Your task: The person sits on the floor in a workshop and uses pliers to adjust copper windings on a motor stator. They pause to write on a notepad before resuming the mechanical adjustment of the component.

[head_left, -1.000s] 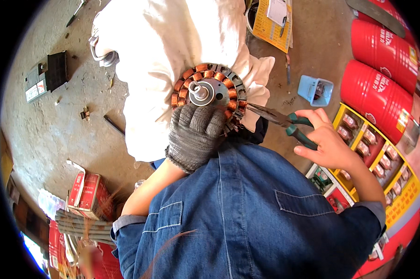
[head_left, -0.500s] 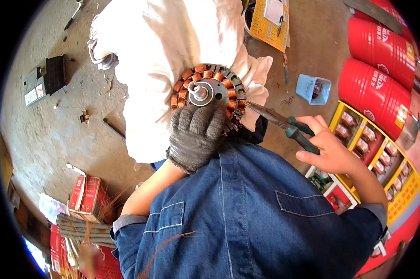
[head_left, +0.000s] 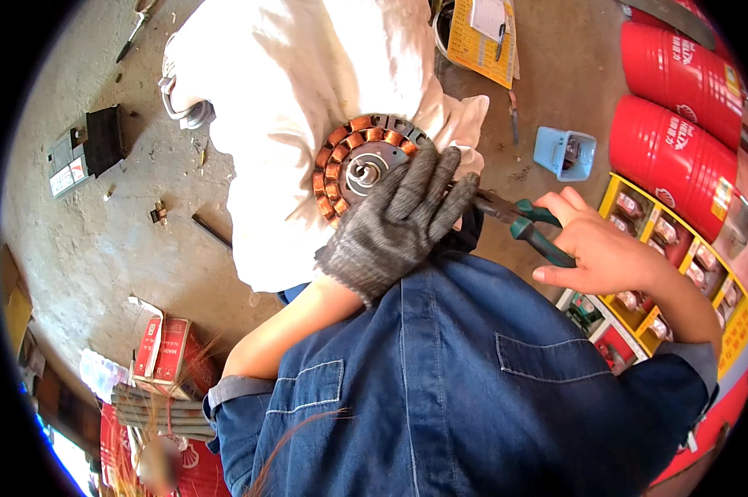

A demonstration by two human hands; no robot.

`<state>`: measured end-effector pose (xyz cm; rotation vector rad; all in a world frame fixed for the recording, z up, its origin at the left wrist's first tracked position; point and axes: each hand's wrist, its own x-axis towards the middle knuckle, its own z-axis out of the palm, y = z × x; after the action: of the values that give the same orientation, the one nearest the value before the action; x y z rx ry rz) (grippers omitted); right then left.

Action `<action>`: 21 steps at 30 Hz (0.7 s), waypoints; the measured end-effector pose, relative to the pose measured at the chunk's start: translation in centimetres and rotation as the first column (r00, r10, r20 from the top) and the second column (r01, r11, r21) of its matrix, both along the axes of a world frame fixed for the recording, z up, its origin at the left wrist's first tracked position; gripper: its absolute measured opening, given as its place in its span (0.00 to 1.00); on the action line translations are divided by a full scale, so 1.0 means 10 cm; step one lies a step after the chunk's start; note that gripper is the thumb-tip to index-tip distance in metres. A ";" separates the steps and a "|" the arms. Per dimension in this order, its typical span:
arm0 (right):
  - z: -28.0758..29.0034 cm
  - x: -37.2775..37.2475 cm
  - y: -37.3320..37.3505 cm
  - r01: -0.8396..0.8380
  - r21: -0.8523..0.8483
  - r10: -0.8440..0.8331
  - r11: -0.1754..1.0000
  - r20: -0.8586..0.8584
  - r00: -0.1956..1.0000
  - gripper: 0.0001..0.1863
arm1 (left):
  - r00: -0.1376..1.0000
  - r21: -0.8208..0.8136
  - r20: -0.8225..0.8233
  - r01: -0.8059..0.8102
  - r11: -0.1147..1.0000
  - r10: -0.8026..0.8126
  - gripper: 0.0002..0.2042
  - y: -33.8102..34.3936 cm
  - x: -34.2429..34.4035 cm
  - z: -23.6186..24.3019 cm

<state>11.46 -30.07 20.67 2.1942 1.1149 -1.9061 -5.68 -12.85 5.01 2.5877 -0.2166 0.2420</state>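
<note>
A round motor stator [head_left: 331, 176] with rings of copper coils and a central shaft rests on white cloth [head_left: 283, 157] draped in front of me. My left hand [head_left: 390, 224], in a dark grey knitted glove, lies across the stator's near right part with its fingers stretched out, hiding the coils there. Bare, my right hand [head_left: 610, 253] grips pliers [head_left: 548, 247] with green and black handles. Their jaws point left, close to my left fingertips; the very tips are hard to make out beside the glove.
Right of the cloth stands a light blue bin [head_left: 546, 151]. Red drums [head_left: 668, 157] and a yellow-framed case [head_left: 724, 358] with small packed parts line the right side. A yellow sheet [head_left: 465, 54] lies ahead. On the left floor are a black-and-grey box [head_left: 104, 142] and a red carton [head_left: 175, 352].
My left hand has shifted right over the stator, its fingers going from curled to stretched out. The pliers' jaws have drawn back slightly right, away from the stator's rim.
</note>
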 end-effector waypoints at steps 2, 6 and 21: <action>-0.04 0.03 0.00 -0.044 0.021 0.045 0.999 -0.024 0.999 0.23 | 0.998 0.077 -0.026 0.058 0.995 -0.056 0.26 -0.02 0.04 0.00; -0.15 0.00 -0.14 0.024 0.058 -0.018 0.998 -0.101 0.995 0.21 | 0.995 0.066 0.001 0.101 0.993 -0.101 0.25 0.00 0.05 -0.04; -0.22 -0.15 0.06 0.064 -0.106 -0.074 0.992 -0.101 0.992 0.12 | 0.990 -0.015 -0.021 0.140 0.990 -0.140 0.26 0.03 -0.01 -0.11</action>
<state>10.00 -29.51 18.44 2.1282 0.9420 -2.0792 -5.79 -12.52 3.94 2.5473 -0.3855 0.1631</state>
